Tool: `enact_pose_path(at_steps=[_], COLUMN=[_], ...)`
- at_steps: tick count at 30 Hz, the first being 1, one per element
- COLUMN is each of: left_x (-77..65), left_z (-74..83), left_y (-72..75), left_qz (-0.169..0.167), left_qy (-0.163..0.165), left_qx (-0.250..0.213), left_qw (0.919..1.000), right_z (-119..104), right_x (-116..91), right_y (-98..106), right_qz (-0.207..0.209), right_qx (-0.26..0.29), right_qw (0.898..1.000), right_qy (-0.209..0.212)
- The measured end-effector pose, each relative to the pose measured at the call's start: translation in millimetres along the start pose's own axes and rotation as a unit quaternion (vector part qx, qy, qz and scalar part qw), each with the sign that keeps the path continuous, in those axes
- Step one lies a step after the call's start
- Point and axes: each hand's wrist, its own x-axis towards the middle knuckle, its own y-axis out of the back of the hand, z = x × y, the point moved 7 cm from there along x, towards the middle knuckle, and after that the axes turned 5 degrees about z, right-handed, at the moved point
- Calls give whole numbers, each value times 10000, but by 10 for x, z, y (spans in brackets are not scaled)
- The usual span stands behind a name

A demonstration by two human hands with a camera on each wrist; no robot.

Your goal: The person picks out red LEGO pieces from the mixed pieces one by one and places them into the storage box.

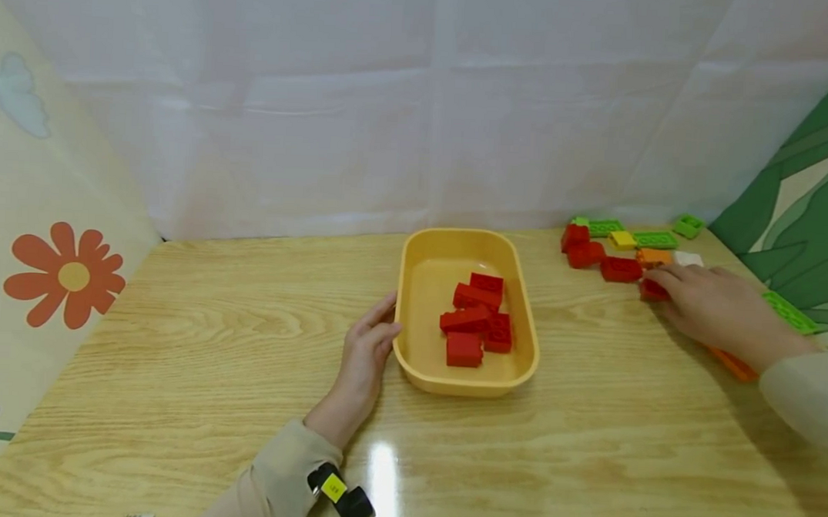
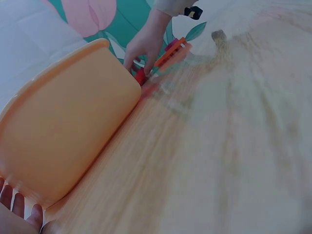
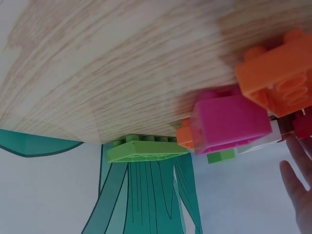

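A yellow tub (image 1: 419, 289) stands on the table with several red toy bricks (image 1: 464, 349) lying in its right half. Against the tub's left wall rests my left hand (image 1: 364, 349), its fingertips on the outside just below the rim. In the left wrist view, those fingers (image 2: 18, 204) show at the tub's lower corner. Far to the right, my right hand (image 1: 713, 306) reaches down and pinches a red brick (image 1: 654, 290) between thumb and fingers. The left wrist view shows this brick (image 2: 140, 77) under the fingertips, partly hidden by them.
Beside the right hand lie more red bricks (image 1: 620, 270), an orange one (image 1: 653, 257) and a white one (image 1: 688, 259). Green plates (image 1: 655, 240) and a yellow brick (image 1: 623, 239) sit behind, near the back wall. A magenta brick (image 3: 229, 122) stands close under the right wrist.
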Motion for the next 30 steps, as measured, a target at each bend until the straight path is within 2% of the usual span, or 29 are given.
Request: enact_pose_path(at_steps=[6,14,22,30], left_x=[-3,20,17,26], left_z=[-2,-9,-10,-21], left_y=[-4,1,-3,6], left_qz=[-35,55,80,88], left_qy=[-7,-69,-65,-72], left_qx=[-19,31,-46,0], left_qw=[10000,10000,9999,9999], right_z=[4,-9,-16,-58], right_x=[1,-15,-18,-10], right_y=[-29,-6,4,102], right_qz=[-241,-116,-321,-40], right_qx=[-66,-303,-283,-340], right_qw=[9997,9992,9990,9991], right_qy=[-13,240,145,247])
